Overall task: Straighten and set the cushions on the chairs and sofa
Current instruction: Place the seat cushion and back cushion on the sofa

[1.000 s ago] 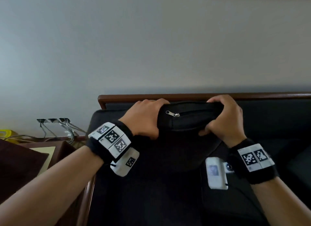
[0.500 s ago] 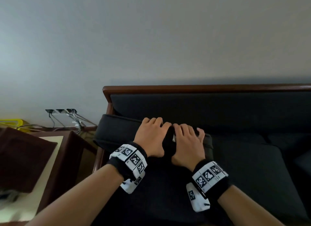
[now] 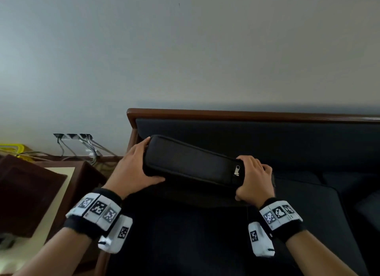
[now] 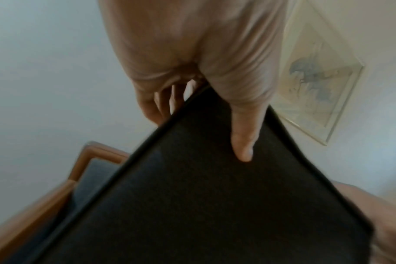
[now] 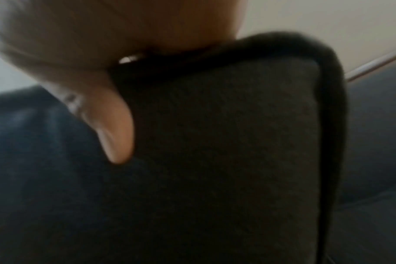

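Left hand (image 3: pixel 131 168) has its fingers (image 3: pixel 141 145) curled over the far side of the cushion's left end, thumb (image 4: pixel 244 135) laid flat on the near face, so it's a proper clamp grip. Right hand (image 3: pixel 254 178) does the same on the other end: fingers wrapped round the corner, thumb (image 5: pixel 115 132) down the front, right beside the little metal zipper pull (image 3: pixel 237 170).

The cushion (image 3: pixel 191 166) is dark, piped along the edges, and held up edge-on between the two hands, tilted so the left end sits higher and closer to the sofa backrest (image 3: pixel 257 136). Whether its lower edge touches the seat cushion (image 3: pixel 298 210) below, I can't tell, it's all too dark there.

Sofa's got a brown wooden frame (image 3: pixel 226 113) along the top, up against a plain pale wall (image 3: pixel 185 49). Off to the left there's a desk (image 3: pixel 59 173) with a dark brown thing on it, plus some cables (image 3: pixel 88 146) at the wall. The left wrist view also catches a framed picture (image 4: pixel 317 85).
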Motion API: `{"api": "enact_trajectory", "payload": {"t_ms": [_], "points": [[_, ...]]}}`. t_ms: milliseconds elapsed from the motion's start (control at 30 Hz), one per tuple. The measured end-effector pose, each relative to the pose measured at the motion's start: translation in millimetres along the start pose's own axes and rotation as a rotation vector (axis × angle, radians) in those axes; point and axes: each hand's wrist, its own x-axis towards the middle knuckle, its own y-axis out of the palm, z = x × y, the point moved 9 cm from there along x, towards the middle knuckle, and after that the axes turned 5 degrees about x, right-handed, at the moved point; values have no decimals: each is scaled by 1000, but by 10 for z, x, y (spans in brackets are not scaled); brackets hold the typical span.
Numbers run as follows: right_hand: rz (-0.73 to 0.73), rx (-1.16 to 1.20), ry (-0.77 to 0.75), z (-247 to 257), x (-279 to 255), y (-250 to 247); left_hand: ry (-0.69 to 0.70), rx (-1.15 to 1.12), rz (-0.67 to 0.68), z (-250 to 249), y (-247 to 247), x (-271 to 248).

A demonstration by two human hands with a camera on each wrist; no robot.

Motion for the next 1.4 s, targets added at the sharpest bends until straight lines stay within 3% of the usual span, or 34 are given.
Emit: {"api": "enact_trajectory", "payload": {"t_ms": [100, 167, 267, 367, 533, 633, 767, 900, 1067, 1233, 1400], "points": [[44, -33, 15, 55, 41, -33, 72, 16, -72, -331, 61, 41], [61, -31, -83, 286, 55, -33, 184, 28, -69, -656, 128, 30], [3, 82, -175, 554, 30, -205, 416, -44, 6, -1182, 308, -59], [-123, 226, -138, 253, -93, -503, 565, -155, 124, -1441, 567, -68], [-141, 479, 21, -613, -418, -661, 444, 260, 371, -1036, 1430, 214], [-169, 596, 93, -1073, -646, -710, 451, 394, 456, -921, 1807, 345], [-279, 794, 205, -1657, -1037, -644, 493, 445, 370, -1024, 2059, 471], [-378, 905, 274, -1879, -1282, -611, 574, 534, 317, -1294, 2255, 486], [-453, 952, 266, -1767, -1160, -720, 603, 607, 265, -1304, 2077, 558], [-379, 1092, 222, -1548, -735, -717, 539, 606, 257, -1148, 1482, 584], [-317, 1246, 157, -1291, -415, -571, 430, 549, 166, -802, 865, 399]]}}
